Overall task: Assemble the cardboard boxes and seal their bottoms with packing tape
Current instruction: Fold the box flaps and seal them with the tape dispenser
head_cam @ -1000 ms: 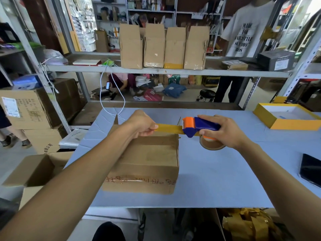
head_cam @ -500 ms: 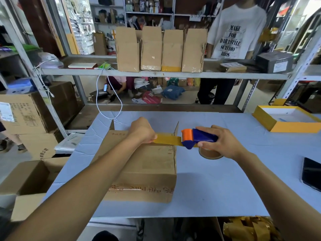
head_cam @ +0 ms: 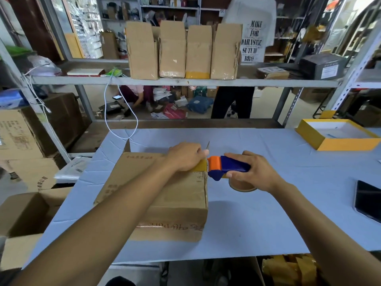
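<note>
The left hand point(head_cam: 186, 156) pins the tape end to the cardboard box point(head_cam: 165, 195) beneath it; just beside it the right hand point(head_cam: 252, 172) grips the tape dispenser point(head_cam: 226, 167). If that pinning hand slips, I'd expect the strip to lift or wrinkle.

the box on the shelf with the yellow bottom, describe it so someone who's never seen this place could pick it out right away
Look past the blue table to the grey metal shelf behind it, where four tall cardboard boxes stand upright in a row. The wanted box is third from the left. It alone has a solid yellow band of tape across its base; its neighbours' bases are plain brown or clear-taped.
</note>
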{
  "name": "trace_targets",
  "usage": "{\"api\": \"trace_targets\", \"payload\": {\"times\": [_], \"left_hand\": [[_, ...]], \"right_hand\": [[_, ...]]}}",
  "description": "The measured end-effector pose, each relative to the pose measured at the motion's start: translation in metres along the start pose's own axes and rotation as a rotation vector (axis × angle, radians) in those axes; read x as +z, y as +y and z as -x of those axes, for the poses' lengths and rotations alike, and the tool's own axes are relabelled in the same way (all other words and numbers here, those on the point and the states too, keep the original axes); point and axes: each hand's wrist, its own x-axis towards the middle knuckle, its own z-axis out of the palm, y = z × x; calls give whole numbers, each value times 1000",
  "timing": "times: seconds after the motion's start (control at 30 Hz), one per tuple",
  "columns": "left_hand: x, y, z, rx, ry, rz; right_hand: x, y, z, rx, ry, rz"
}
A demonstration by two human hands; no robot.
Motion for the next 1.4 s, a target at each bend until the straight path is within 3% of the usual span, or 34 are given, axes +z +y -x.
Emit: {"api": "trace_targets", "payload": {"times": [0.43,0.63,0.93,1.23,1.4], "left_hand": [[18,-6,-4,-70,176,-14],[21,-9,-9,-65,215,-18],[20,-10,-9,-67,213,-31],[21,-8,-8,-30,119,-43],[20,-5,-7,-26,126,-41]], "right_hand": [[13,3,1,-13,81,-73],[5,35,26,55,92,-119],[2,1,-17,-47,-114,257],[3,-28,-31,-100,-130,502],[-1,-32,-40,4,-232,349]]}}
